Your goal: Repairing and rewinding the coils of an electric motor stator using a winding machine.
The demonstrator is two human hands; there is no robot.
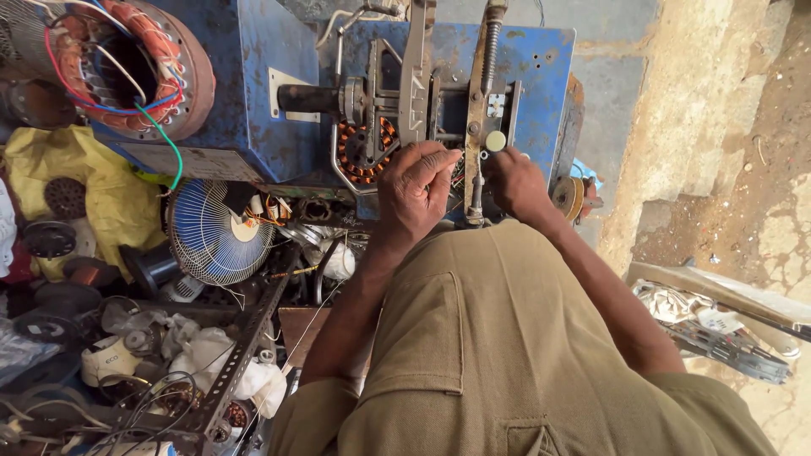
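Both hands work at the front of a blue machine (pixel 253 93) with a metal mechanism bolted to its face. The left hand (pixel 416 187) rests against the mechanism with its fingers curled together, the fingertips pressed close beside a round part wound with copper wire (pixel 361 152), which sits near the middle of the machine's front. Whether the fingers actually pinch a wire or only touch the metal cannot be told. The right hand (pixel 515 181) lies just to the right, near the lower right corner of the machine's face, its fingers closed around the lower end of an upright metal bar (pixel 476 160); a pale round knob (pixel 496 140) shows just above its knuckles. The two hands are close, with the bar between them.

On top of the machine, at its left corner, lies a large motor winding (pixel 127 63) with red, blue and green wires. Below the machine, to the left, a white fan guard (pixel 211 232) lies among dark motor parts, a yellow bag (pixel 101 190) and white rags (pixel 211 355). A perforated metal strip (pixel 245 346) slants across this heap. The person wears khaki clothing (pixel 507 338).
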